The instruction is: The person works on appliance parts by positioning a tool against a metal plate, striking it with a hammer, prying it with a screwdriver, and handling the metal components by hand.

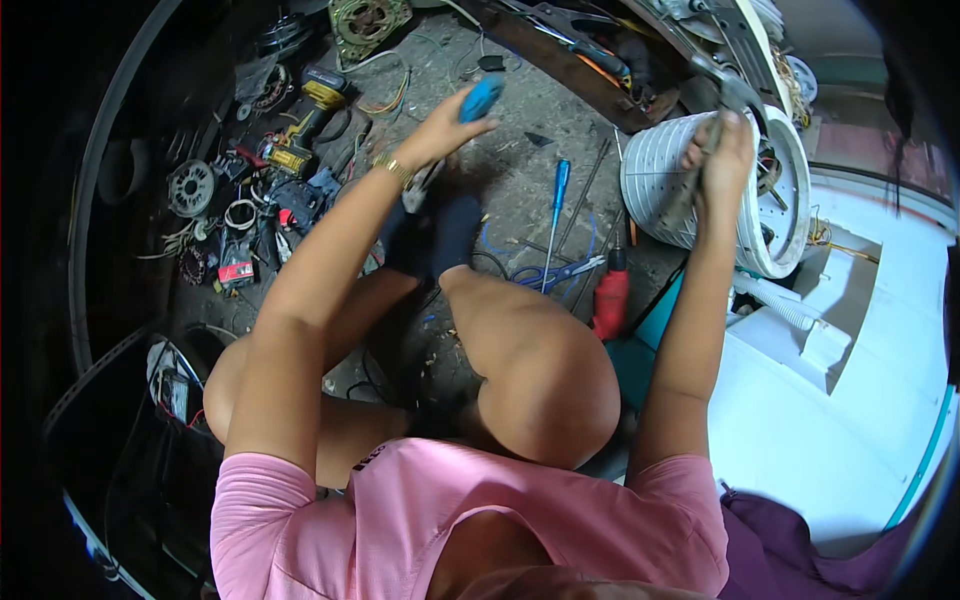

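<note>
Left fingers [456,107] round blue handle [481,99], right fingers [690,154] round hammer [738,92]; white drum [660,168], drill [611,292] nearby

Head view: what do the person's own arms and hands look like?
Short pink sleeves end above the elbows; the forearms are bare. The left hand and right hand are ungloved. A gold-coloured wristband circles the left wrist.

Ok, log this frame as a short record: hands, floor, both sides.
left hand: holds a blue handle; working end unclear
right hand: grips a hammer
floor, right of legs: blue screwdriver, blue-handled scissors, red drill
left side: yellow cordless power tool among loose parts
right side: white perforated drum, tipped over, its open end facing right
</note>
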Demonstrator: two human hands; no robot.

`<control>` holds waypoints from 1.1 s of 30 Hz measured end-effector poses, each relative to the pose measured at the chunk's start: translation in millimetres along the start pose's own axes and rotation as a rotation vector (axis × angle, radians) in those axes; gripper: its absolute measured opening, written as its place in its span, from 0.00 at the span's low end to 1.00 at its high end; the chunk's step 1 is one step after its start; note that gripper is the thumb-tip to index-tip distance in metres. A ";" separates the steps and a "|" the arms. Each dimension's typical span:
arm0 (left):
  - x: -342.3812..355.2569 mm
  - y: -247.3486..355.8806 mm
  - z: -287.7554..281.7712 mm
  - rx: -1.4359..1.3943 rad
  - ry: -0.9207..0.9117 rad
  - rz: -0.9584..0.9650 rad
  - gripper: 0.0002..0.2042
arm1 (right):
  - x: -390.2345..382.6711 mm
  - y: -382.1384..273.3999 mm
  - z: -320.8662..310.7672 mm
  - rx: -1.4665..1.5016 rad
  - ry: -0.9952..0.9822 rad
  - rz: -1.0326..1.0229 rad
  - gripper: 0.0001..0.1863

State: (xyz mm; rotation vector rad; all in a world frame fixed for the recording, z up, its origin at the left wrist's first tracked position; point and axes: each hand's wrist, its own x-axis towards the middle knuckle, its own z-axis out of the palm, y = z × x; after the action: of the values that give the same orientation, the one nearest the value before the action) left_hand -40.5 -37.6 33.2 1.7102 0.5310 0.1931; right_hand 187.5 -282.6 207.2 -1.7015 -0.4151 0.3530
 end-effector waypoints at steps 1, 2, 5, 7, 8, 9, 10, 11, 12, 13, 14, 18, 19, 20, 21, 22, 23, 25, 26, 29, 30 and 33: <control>10.1 12.4 -6.3 0.033 0.025 0.209 0.35 | -4.0 5.7 -0.5 0.086 0.004 0.003 0.14; 23.4 34.6 -0.9 0.089 0.000 0.214 0.34 | -8.8 18.6 -11.9 0.146 0.031 0.004 0.14; 43.8 77.5 0.1 0.133 -0.065 0.260 0.33 | -41.3 58.7 -28.9 0.124 0.092 0.072 0.13; 49.4 71.4 -3.8 0.141 -0.145 0.341 0.30 | -65.4 74.9 -25.5 0.126 0.095 0.116 0.13; 47.7 60.4 -7.4 0.151 -0.136 0.331 0.30 | -77.6 82.8 -21.9 0.126 0.113 0.161 0.13; 47.4 51.9 -4.9 0.173 -0.109 0.324 0.31 | -87.5 91.3 -22.5 0.116 0.142 0.206 0.12; 49.4 48.4 -0.8 0.190 -0.086 0.324 0.32 | -93.7 102.2 -26.8 0.111 0.146 0.208 0.12; 50.1 44.1 -0.6 0.204 -0.098 0.307 0.32 | -99.2 113.0 -30.5 0.144 0.163 0.230 0.12; 49.0 38.4 -2.1 0.205 -0.097 0.301 0.32 | -103.1 117.8 -29.3 0.182 0.173 0.254 0.12; 47.4 32.9 -3.2 0.224 -0.098 0.301 0.32 | -107.1 122.4 -27.7 0.185 0.186 0.280 0.13; 45.9 27.9 -5.1 0.244 -0.099 0.301 0.31 | -108.8 126.6 -26.0 0.187 0.182 0.285 0.13; 44.4 24.3 -10.4 0.235 -0.195 0.205 0.36 | -114.3 138.8 -21.7 0.208 0.191 0.315 0.13; 43.4 25.0 -10.3 0.239 -0.213 0.167 0.36 | -114.2 140.8 -20.9 0.213 0.172 0.317 0.13; 42.7 25.7 -9.5 0.243 -0.232 0.129 0.36 | -113.9 142.9 -20.3 0.218 0.153 0.319 0.12; 41.3 23.5 -10.0 0.245 -0.230 0.125 0.36 | -113.6 143.9 -17.7 0.226 0.129 0.322 0.12; 39.5 21.0 -9.7 0.264 -0.200 0.146 0.37 | -113.1 145.0 -15.0 0.228 0.126 0.325 0.12; 38.4 18.7 -9.8 0.283 -0.171 0.167 0.37 | -112.6 146.1 -12.3 0.239 0.110 0.319 0.12; 35.9 17.1 -7.6 0.264 -0.166 0.156 0.37 | -112.4 148.2 -11.0 0.244 0.101 0.313 0.12; 35.3 16.5 -6.5 0.246 -0.159 0.146 0.38 | -112.3 148.8 -11.1 0.243 0.096 0.317 0.12; 38.3 15.4 -9.5 0.239 -0.184 0.167 0.40 | -111.5 150.6 -9.6 0.246 0.088 0.321 0.12; 38.0 14.0 -9.3 0.238 -0.184 0.164 0.40 | -111.7 151.1 -8.9 0.249 0.088 0.322 0.12; 37.7 10.9 -8.7 0.228 -0.162 0.159 0.41 | -111.9 151.6 -8.0 0.255 0.086 0.316 0.12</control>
State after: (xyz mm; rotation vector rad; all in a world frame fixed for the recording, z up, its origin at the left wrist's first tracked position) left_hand -8.2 -14.3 39.5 1.9726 0.3060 0.1091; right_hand 103.3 -363.8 59.2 -1.5242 -0.0326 0.5365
